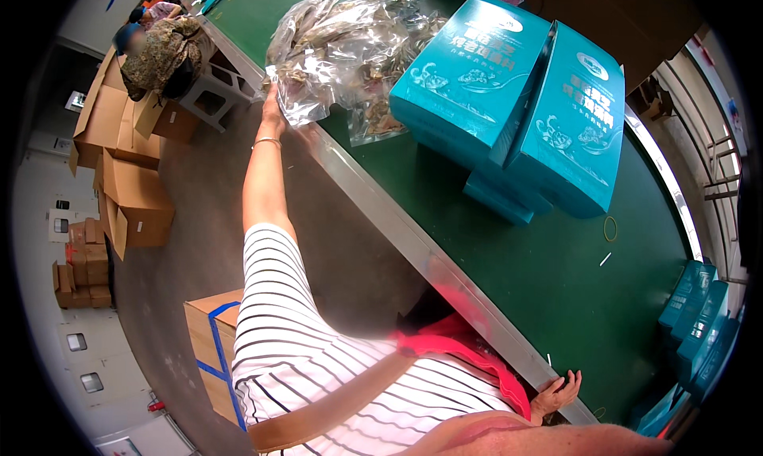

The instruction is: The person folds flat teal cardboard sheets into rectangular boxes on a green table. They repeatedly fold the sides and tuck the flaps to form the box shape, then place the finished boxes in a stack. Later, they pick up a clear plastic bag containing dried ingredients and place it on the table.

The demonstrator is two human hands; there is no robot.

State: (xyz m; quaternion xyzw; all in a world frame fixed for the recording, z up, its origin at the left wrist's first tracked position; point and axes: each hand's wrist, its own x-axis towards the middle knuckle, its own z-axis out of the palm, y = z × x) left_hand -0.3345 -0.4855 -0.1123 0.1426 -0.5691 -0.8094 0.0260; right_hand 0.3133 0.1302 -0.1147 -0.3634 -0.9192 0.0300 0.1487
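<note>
My left arm stretches far out to the table's near edge, where my left hand (272, 112) grips the side of a clear plastic bag (306, 86) in a pile. Dried, brownish pieces show through these shiny bags; the film partly covers my fingers. Beside the pile, two large teal boxes (469, 62) with white printing lean close together on top of smaller teal packages. Down at the lower right, my right hand (558, 394) rests at the metal edge of the table, its fingers slightly curled and apart, holding nothing.
The green table (509, 281) has a metal rim. A rubber band (610, 228) and a small white stick (606, 259) lie on it. Several teal boxes (699, 321) stand at the right. Open cartons (139, 197), a white stool (211, 98) and a seated person (163, 54) are at the left.
</note>
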